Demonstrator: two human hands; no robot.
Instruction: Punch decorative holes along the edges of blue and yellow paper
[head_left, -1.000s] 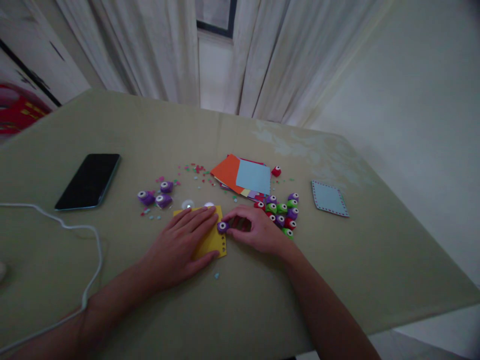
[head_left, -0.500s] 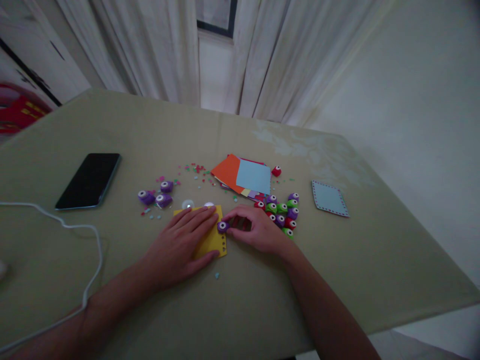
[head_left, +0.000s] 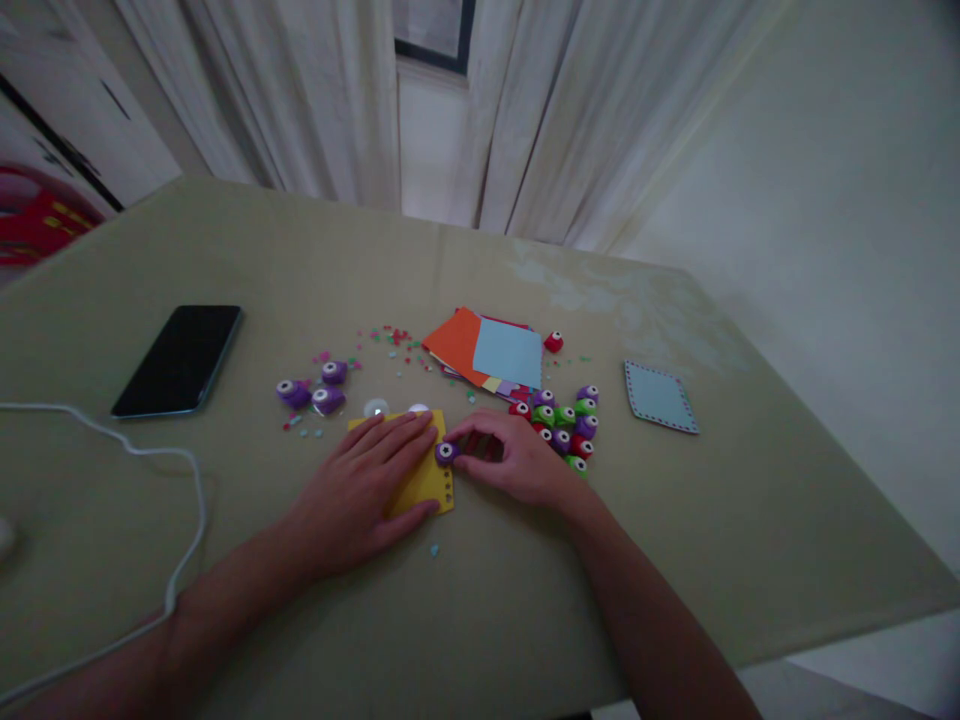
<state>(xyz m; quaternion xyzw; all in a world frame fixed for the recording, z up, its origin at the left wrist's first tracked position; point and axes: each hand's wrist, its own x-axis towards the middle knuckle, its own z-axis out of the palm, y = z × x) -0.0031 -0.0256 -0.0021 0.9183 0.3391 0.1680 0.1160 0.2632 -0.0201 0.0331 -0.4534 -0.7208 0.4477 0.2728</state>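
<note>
Your left hand (head_left: 371, 485) lies flat, its spread fingers pressing the yellow paper (head_left: 421, 488) to the surface (head_left: 480, 620); the sheet looks light and easily creased, best held flat near its edge. Between your right hand's (head_left: 517, 460) thumb and fingertips, the purple punch (head_left: 446, 454) seems stiff, light and perhaps slick, suiting a grip on its sides.

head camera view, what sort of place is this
Probably a room in a home: long pale curtains hang by a window, and a cloth-covered table holds a phone or tablet beside craft paper.
</note>
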